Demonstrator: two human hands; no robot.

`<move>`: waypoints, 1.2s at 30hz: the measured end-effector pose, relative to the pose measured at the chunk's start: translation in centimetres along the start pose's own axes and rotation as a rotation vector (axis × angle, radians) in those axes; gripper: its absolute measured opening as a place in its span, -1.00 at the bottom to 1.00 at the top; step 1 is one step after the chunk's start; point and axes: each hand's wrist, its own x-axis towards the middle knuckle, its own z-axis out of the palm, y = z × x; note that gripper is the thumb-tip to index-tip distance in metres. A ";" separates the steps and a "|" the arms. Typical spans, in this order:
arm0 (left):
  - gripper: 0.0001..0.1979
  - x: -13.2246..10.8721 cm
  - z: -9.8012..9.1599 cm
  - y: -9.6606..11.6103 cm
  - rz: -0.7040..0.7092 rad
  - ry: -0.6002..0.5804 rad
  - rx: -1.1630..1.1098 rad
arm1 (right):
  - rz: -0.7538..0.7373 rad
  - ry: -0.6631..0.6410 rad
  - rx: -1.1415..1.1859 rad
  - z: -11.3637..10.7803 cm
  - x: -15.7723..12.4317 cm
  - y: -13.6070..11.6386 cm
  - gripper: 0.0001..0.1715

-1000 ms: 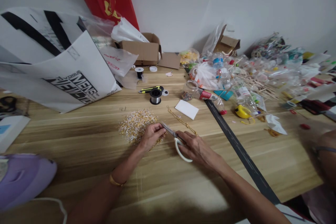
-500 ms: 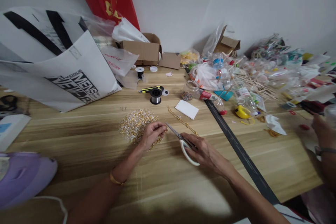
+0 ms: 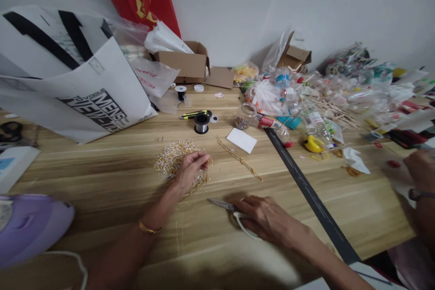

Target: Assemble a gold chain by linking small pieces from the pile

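My left hand is pinched on a gold beaded strand at the right side of a heap of gold and clear beads. Part of the strand trails below the hand beside the heap. Closer to me, my right hand is wrapped round white-handled scissors, whose blades point left just over the wood. Between and beyond the hands, a gold beaded chain lies stretched out on the table, touched by neither hand.
Behind the beads stand a wire spool and a yellow-black cutter knife. A white card lies near a bead jar. Plastic bottles crowd the right. A purple iron is at left. Another person's hand is at far right.
My right hand has drawn the scissors toward me, away from the left hand. My left hand has shifted slightly left and back with the strand. The chain's near end is now uncovered.
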 end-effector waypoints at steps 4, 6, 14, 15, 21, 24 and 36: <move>-0.77 -0.1 0.1 0.2 0.016 -0.004 0.057 | -0.068 -0.061 -0.268 0.3 0.3 -1.5 -0.75; -0.78 -0.3 0.3 0.4 0.024 -0.004 0.091 | -0.087 -0.053 -0.280 -0.1 0.7 -1.7 -0.78; -0.78 -1.0 0.8 0.6 0.072 -0.058 0.200 | -0.042 0.347 0.168 -1.2 6.6 1.2 -0.65; -0.79 -1.0 0.8 0.6 0.075 -0.062 0.206 | -0.040 0.367 0.253 -1.0 7.5 1.5 -0.62; -0.81 -0.9 0.9 0.7 0.082 -0.051 0.205 | -0.007 0.391 0.601 0.5 10.5 1.9 -0.78; -0.82 -0.9 1.1 0.9 0.074 -0.039 0.231 | 0.003 0.396 0.701 0.6 10.8 2.3 -0.83; -0.70 -1.1 1.1 0.9 0.006 -0.170 0.256 | 0.016 0.405 0.738 -0.9 10.6 3.8 -0.76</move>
